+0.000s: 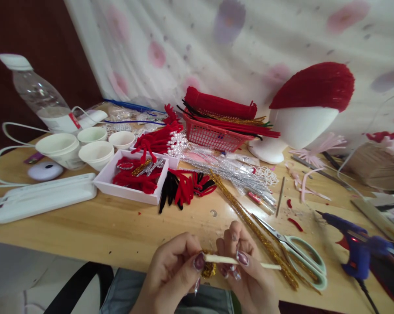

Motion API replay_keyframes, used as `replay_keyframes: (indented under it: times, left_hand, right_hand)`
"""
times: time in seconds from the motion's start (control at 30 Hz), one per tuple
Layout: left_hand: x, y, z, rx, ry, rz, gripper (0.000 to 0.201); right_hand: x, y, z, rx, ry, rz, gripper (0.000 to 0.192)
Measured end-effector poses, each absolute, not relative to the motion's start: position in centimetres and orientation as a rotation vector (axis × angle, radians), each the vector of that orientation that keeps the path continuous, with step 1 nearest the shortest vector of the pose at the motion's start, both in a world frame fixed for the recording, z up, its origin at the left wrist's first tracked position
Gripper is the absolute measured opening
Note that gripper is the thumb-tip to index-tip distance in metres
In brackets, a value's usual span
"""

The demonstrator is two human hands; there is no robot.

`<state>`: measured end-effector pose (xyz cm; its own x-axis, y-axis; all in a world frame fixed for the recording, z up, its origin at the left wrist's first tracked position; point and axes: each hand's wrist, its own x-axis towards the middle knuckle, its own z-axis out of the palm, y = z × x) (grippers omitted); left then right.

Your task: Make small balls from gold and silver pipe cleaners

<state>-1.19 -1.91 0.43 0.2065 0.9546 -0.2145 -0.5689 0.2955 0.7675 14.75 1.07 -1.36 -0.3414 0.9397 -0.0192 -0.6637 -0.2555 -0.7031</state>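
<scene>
Left hand point(172, 272) and right hand point(249, 270), near straight gold stems point(242, 213) apparently not yet worked, pinch a pale stick point(221, 259) between them. At its left end, a small gold curl point(208, 271) looks already coiled, though partly hidden.

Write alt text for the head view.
The left hand and right hand hold a thin pale stick beside a small gold tinsel piece, at a wooden table. Green-handled scissors and a blue glue gun lie at right.
</scene>
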Motion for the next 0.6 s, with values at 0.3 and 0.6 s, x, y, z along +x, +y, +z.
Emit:
replay_keyframes:
  times: [0.3, 0.6]
  left_hand:
    - [-1.4, -2.0, 0.4, 0.638, 0.787, 1.13, 0.049]
    - [-1.5, -2.2, 0.5, 0.694, 0.805, 1.147, 0.046]
  right_hand:
    - [15.0, 1.0, -2.2, -0.513, -0.733, 1.878, 0.024]
    - [16.0, 0.6, -3.3, -0.571, -0.811, 1.89, 0.028]
